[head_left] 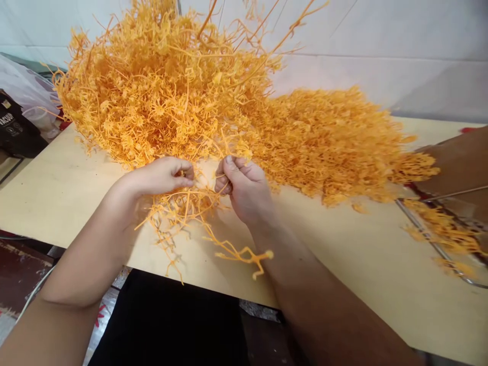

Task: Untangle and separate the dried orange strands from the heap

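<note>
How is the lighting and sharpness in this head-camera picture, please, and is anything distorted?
Head view: soft, even light, with faint shadows under the left hand and right hand on the table; the orange pile looks slightly soft and smeared; the table edges bow outward, suggesting wide-angle distortion.

Both forearms are bare from the elbow down: no sleeve, cuff or glove shows on either. The left hand point(162, 175) carries no ring, watch or band, and its wrist is plain. The right hand point(246, 190) is likewise unadorned, with short, untrimmed-looking nails visible on its fingers point(229, 161); the nail of the uppermost one shows pale. The right forearm appears broader than the left in this view, and fine hair on it cannot be made out clearly. Below the bench point(343, 264) edge, between the two forearms, a plain black garment point(168, 325) covers the person's lap, without visible print or seam.
</note>
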